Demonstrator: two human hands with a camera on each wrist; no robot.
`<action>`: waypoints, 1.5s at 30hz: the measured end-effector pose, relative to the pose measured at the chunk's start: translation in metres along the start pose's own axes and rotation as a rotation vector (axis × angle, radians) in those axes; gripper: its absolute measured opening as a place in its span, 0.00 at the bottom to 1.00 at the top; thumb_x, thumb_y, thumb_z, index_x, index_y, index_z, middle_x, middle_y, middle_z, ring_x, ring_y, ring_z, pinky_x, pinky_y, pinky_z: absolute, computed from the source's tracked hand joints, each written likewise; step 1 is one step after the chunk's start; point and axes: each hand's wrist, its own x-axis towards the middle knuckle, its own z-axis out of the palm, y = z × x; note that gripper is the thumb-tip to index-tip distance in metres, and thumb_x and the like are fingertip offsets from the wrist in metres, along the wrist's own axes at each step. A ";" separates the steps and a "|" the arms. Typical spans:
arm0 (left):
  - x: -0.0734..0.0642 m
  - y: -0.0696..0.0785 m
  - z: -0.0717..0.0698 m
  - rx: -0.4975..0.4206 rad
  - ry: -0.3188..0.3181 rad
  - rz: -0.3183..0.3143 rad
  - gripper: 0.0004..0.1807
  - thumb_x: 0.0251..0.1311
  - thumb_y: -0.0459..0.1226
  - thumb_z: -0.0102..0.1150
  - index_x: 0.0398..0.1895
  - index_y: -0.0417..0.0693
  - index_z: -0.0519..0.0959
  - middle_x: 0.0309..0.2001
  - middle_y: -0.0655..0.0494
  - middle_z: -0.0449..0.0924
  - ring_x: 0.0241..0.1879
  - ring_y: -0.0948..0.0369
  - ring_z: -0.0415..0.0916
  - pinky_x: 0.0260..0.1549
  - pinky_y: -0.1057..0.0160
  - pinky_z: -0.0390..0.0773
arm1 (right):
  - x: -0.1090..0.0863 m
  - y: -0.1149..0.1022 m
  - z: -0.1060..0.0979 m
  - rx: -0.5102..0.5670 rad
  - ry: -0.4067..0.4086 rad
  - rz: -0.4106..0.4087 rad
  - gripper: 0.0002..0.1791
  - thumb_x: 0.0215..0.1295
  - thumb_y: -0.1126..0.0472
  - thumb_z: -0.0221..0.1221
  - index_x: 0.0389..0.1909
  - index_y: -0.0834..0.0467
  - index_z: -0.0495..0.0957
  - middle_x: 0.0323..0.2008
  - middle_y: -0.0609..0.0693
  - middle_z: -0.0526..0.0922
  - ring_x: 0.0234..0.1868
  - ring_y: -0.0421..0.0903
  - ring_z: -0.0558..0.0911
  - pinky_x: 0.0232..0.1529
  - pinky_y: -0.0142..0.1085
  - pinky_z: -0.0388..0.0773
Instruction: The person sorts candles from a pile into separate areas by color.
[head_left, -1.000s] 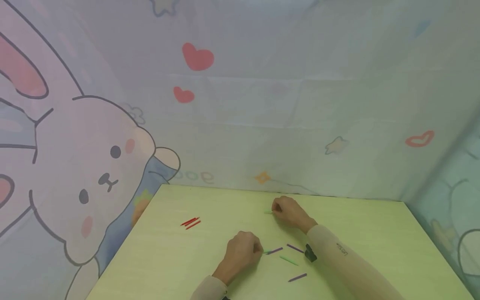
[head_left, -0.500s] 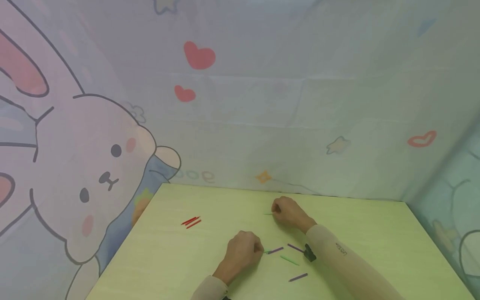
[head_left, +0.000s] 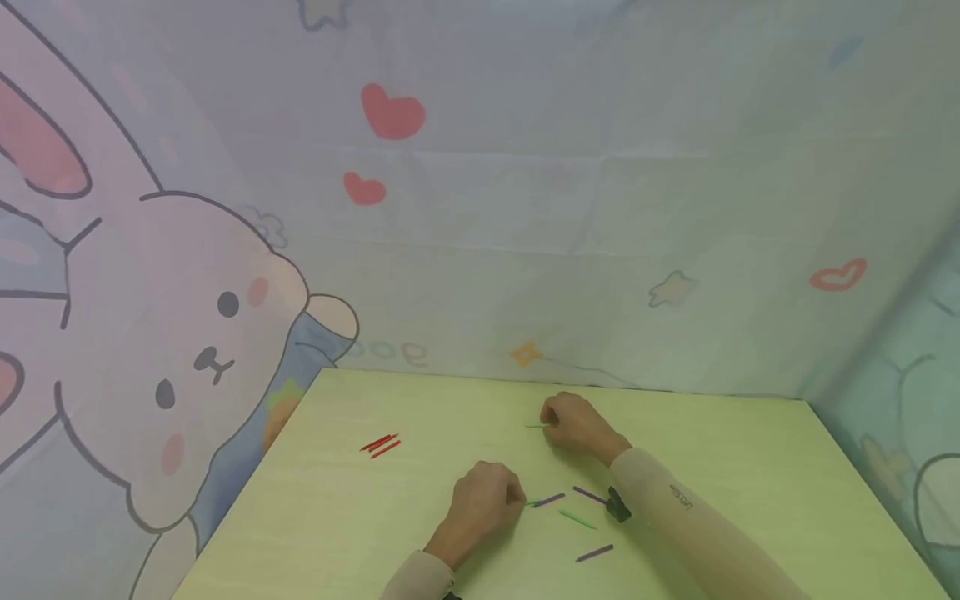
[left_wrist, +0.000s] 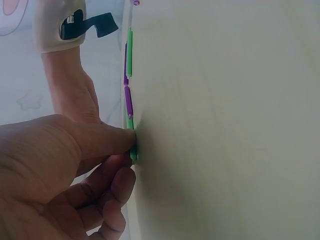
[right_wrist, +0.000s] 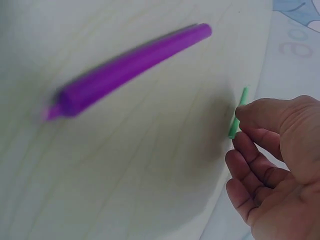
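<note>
My left hand (head_left: 483, 504) pinches a thin green crayon (left_wrist: 134, 152) between thumb and index finger, low over the table. A purple crayon (head_left: 550, 500) lies end-on against it in the head view. Farther back, my right hand (head_left: 581, 423) holds another green crayon (right_wrist: 232, 129) by thumb and forefinger, its other fingers loosely bent. Near the right sleeve is a second purple crayon (head_left: 589, 495). A loose green crayon (head_left: 578, 520) and a third purple crayon (head_left: 595, 553) lie closer to me.
Three red crayons (head_left: 386, 450) lie together at the left of the pale yellow-green table (head_left: 712, 467). Behind the table's far edge hangs a cloth backdrop (head_left: 487, 275) with a rabbit and hearts. A dark clip-like piece (head_left: 618, 505) sits at the right cuff.
The green crayon in my right hand has turned slightly and shows a thinner outline. Both hands stay where they were, and the crayons on the table have not moved.
</note>
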 end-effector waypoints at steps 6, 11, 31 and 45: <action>0.003 -0.001 0.003 0.030 -0.002 -0.004 0.13 0.51 0.24 0.69 0.29 0.52 0.94 0.32 0.58 0.93 0.30 0.64 0.89 0.28 0.69 0.86 | -0.007 -0.005 -0.011 0.015 0.057 -0.017 0.14 0.69 0.69 0.67 0.54 0.63 0.86 0.48 0.56 0.88 0.52 0.56 0.87 0.58 0.52 0.87; 0.003 -0.001 0.003 0.006 -0.026 -0.011 0.12 0.53 0.24 0.70 0.30 0.50 0.94 0.32 0.57 0.93 0.32 0.61 0.91 0.29 0.68 0.87 | -0.027 -0.013 -0.026 0.081 0.088 -0.007 0.14 0.72 0.67 0.68 0.56 0.64 0.85 0.50 0.56 0.89 0.53 0.56 0.87 0.59 0.52 0.87; 0.003 -0.001 0.004 -0.030 -0.008 0.018 0.14 0.49 0.22 0.66 0.29 0.48 0.94 0.32 0.53 0.94 0.28 0.61 0.88 0.26 0.68 0.86 | -0.139 -0.026 -0.032 0.193 -0.011 -0.022 0.05 0.69 0.66 0.73 0.37 0.55 0.87 0.34 0.40 0.85 0.37 0.36 0.81 0.41 0.31 0.83; 0.002 0.000 0.003 -0.050 -0.038 -0.012 0.12 0.53 0.23 0.69 0.32 0.47 0.94 0.31 0.56 0.93 0.30 0.61 0.89 0.29 0.67 0.87 | -0.149 -0.027 -0.008 0.149 -0.039 -0.073 0.12 0.62 0.73 0.69 0.28 0.52 0.85 0.28 0.38 0.81 0.32 0.33 0.76 0.38 0.32 0.81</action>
